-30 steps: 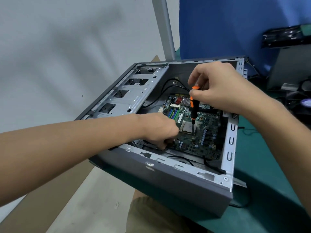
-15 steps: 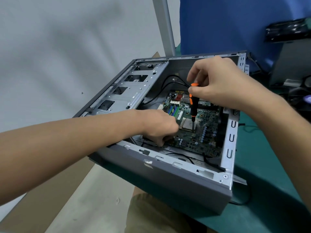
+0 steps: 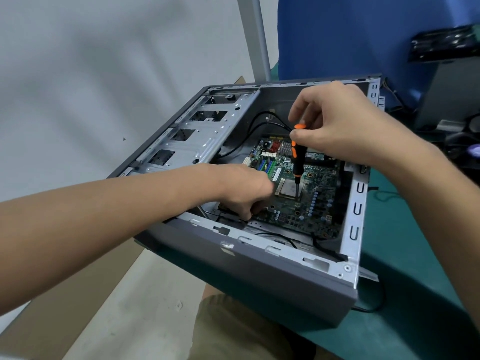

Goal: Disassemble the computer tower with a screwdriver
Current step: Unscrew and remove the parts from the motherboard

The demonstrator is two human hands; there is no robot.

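Below the right hand (image 3: 335,126), whose fingertips pinch its orange cap, the screwdriver (image 3: 298,157) runs down to the board (image 3: 314,206) inside the open tower (image 3: 259,276) on the table (image 3: 420,320). Best to hold the shaft upright, press lightly and turn from the cap, lest the tip skid. The screw under the tip cannot be made out. Beside the shaft, the left hand (image 3: 246,190) curls at the board's edge; what it grips, if anything, is hidden.

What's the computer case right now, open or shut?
Open. The computer case has no side panel on top; its motherboard lies exposed, and the screwdriver reaches inside.
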